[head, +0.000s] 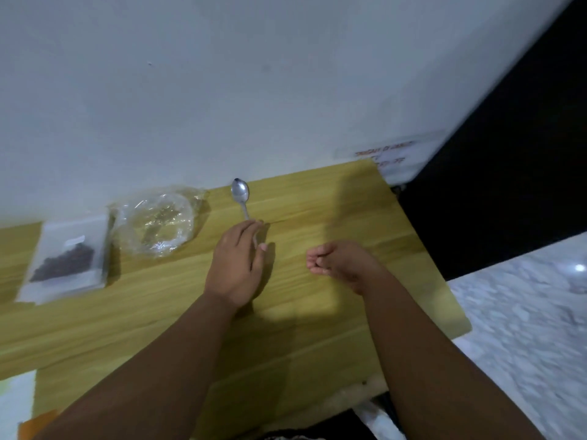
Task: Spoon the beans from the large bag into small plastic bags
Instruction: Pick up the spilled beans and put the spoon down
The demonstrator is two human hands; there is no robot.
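1. Pinching the spoon by its handle is the left hand, bowl poking past the fingertips toward the wall.
2. Right hand curled up, holding nothing.
3. Bean bag far left, clear bags between.

Both forearms are extended; the spoon is pinched by the left hand, while the right hand is held curled
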